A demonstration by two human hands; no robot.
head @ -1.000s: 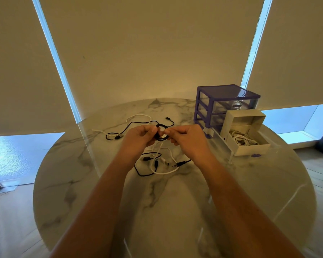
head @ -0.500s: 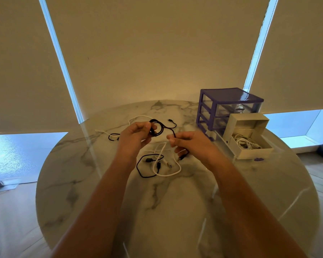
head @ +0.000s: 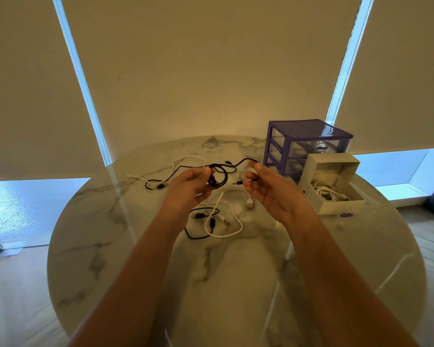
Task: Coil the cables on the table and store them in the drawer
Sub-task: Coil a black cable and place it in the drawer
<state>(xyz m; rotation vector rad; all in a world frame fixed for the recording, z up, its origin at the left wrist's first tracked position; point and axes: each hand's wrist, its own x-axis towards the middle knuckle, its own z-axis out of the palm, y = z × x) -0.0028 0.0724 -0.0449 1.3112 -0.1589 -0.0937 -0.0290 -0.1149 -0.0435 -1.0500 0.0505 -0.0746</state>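
My left hand [head: 189,187] grips a small coil of black cable [head: 219,176] above the marble table [head: 236,284]. A strand runs from the coil to the right, up to the thumb of my right hand [head: 269,194]. That hand is turned palm-left with loosely curled fingers, and the cable's jack plug [head: 237,182] pokes out at its fingertips. Under my hands lie a white USB cable [head: 236,230] and a short black cable [head: 196,236]. More white and black cable [head: 161,182] trails on the left. The white drawer [head: 341,209] is pulled out and holds coiled white cable [head: 327,191].
A purple-framed drawer unit [head: 308,132] stands at the table's right rear, behind the pulled-out drawer. A small purple piece [head: 346,214] lies in front of the drawer. Window blinds hang behind the round table, and wood floor shows around it.
My hands have drawn apart. The right hand moved right and up and loosened its fingers, stretching a strand out from the coil. The left hand still grips the coil.
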